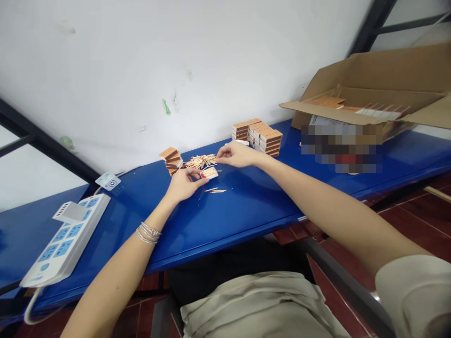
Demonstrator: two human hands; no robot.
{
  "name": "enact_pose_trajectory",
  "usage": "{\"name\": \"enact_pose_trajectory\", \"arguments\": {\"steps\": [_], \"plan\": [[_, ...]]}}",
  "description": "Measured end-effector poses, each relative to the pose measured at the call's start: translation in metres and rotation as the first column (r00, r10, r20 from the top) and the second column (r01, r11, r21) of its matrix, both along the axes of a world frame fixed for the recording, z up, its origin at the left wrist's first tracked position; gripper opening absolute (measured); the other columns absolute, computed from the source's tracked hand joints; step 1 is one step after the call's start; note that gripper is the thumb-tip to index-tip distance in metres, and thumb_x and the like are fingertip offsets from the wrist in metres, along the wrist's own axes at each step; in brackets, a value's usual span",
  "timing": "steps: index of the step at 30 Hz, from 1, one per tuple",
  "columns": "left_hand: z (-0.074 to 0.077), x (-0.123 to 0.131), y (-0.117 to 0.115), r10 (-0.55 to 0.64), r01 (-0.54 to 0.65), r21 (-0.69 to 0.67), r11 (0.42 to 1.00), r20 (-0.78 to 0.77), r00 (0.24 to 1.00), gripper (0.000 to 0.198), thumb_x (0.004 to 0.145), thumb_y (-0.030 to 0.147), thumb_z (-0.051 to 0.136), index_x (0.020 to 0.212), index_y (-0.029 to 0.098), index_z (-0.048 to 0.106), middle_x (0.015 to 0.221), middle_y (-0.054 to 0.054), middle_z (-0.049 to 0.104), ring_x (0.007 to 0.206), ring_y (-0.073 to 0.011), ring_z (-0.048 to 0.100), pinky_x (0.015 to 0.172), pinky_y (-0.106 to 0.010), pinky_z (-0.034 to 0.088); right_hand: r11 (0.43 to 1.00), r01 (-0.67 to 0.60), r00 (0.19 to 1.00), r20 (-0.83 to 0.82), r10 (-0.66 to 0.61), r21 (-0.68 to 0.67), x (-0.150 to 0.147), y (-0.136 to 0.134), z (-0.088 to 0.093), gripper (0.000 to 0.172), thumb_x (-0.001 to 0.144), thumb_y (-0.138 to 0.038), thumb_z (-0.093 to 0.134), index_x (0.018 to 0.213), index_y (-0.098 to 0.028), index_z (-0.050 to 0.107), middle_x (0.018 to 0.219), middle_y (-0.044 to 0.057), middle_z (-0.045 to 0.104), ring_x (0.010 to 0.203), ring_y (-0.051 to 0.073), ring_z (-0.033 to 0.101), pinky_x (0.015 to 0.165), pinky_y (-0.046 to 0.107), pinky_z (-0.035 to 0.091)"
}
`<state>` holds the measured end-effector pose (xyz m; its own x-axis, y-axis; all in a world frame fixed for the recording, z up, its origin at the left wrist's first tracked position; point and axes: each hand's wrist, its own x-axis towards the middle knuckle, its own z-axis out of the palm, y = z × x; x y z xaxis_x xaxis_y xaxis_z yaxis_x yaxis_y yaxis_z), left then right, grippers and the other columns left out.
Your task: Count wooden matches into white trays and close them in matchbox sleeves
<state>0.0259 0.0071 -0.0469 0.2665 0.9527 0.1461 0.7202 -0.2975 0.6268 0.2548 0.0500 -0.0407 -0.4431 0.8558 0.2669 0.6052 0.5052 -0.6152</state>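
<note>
My left hand (183, 183) grips a small white matchbox tray (210, 173) with red-tipped matches lying in it. Just behind the tray, a loose pile of matches (200, 161) is heaped on the blue table. My right hand (235, 154) is at the right edge of this pile, its thumb and fingers pinched together; whatever is between them is too small to make out. A few stray matches (215, 190) lie in front of the tray. Left of the pile leans an uneven stack of matchboxes (171, 160). Behind my right hand stand neater stacks of matchboxes (265, 136).
A white power strip (66, 239) with a plugged-in adapter lies along the left of the blue table (239, 211). An open cardboard box (384, 80) stands at the back right. The white wall rises directly behind the table.
</note>
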Motion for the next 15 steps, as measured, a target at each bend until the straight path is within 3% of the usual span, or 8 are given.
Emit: {"name": "enact_pose_trajectory", "arguments": {"steps": [3,8,15], "plan": [[0.003,-0.003,0.001,0.022,-0.022,0.003,1.0,-0.01,1.0,0.041,0.067,0.048,0.076,0.091,0.015,0.073,0.068,-0.001,0.063,0.054,-0.0106,0.048,0.053,-0.026,0.036,0.997,0.067,0.995,0.076,-0.069,0.024,0.002,0.002,0.0,0.023,0.081,-0.026,0.063,0.093,-0.011,0.075,0.08,0.006,0.072,0.065,0.012,0.058,0.063,0.023,0.043],[0.006,-0.001,0.0,0.02,-0.021,-0.021,1.0,-0.046,0.999,0.042,0.065,0.047,0.078,0.092,0.014,0.074,0.067,0.0,0.063,0.053,-0.01,0.047,0.053,-0.026,0.037,1.0,0.011,0.982,0.189,-0.01,-0.004,0.0,0.003,-0.006,0.019,0.077,-0.024,0.067,0.09,-0.013,0.075,0.076,0.004,0.071,0.063,0.012,0.058,0.06,0.022,0.042],[0.004,-0.002,0.001,0.025,-0.026,-0.011,1.0,-0.072,0.997,0.043,0.066,0.046,0.078,0.094,0.014,0.074,0.071,-0.001,0.065,0.054,-0.0101,0.049,0.054,-0.026,0.037,0.998,0.043,0.965,0.26,-0.029,-0.05,-0.011,-0.001,-0.012,0.016,0.077,-0.022,0.068,0.088,-0.012,0.075,0.084,0.006,0.075,0.069,0.013,0.063,0.063,0.021,0.043]]}}
